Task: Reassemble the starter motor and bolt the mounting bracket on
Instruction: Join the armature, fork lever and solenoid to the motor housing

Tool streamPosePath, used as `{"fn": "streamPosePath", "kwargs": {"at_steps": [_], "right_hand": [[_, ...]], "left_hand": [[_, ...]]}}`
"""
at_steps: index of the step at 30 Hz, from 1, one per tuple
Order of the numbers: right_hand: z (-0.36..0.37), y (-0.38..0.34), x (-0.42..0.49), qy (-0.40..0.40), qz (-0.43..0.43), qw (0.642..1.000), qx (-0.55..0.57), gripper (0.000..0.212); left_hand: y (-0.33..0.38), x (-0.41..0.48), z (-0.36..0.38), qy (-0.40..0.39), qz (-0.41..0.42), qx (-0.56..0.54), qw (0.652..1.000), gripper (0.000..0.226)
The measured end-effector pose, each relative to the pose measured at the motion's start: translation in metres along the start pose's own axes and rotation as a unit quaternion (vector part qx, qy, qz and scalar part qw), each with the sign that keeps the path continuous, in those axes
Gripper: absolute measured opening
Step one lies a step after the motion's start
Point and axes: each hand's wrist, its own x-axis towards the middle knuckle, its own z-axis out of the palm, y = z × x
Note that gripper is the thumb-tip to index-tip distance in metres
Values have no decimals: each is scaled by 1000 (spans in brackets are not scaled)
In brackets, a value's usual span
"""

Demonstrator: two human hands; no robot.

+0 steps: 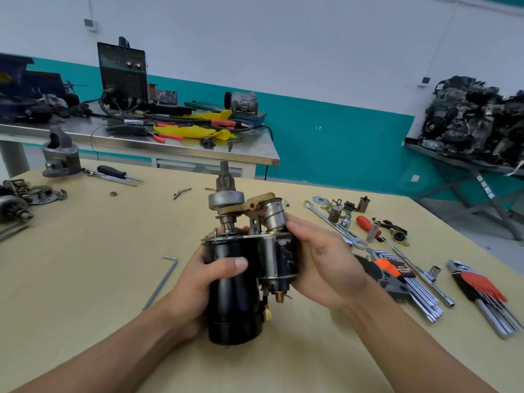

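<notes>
Glossy black cylindrical starter motor (232,296), toothed pinion (225,183)

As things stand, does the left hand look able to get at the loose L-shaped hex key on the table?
Probably yes, but not freely: the left hand grips the starter motor. The hex key lies alone beside its wrist, nothing between.

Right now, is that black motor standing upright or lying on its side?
Upright. Left hand and right hand grip the starter motor, its pinion shaft pointing up; whether its base touches the table, cannot tell.
</notes>
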Motion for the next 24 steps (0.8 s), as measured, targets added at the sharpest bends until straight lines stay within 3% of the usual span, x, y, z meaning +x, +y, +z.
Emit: {"fn": "streamPosePath", "kwargs": {"at_steps": [4, 8, 15, 19, 24], "right_hand": [[-3, 3, -2, -51, -11, 995, 84, 48], [-5, 9, -1, -53, -21, 989, 137, 49], [-7, 4, -4, -32, -58, 994, 82, 44], [-13, -4, -7, -34, -56, 996, 63, 49], [-14, -10, -9, -41, -32, 997, 52, 45]], "left_hand": [[1, 2, -1, -24, -20, 0, 1000, 81], [1, 1, -2, -24, -23, 13, 999, 82], [5, -4, 3, -24, -34, 22, 999, 63], [4, -4, 3, 6, -23, 66, 998, 81], [3, -5, 6, 7, -6, 71, 997, 83]]}}
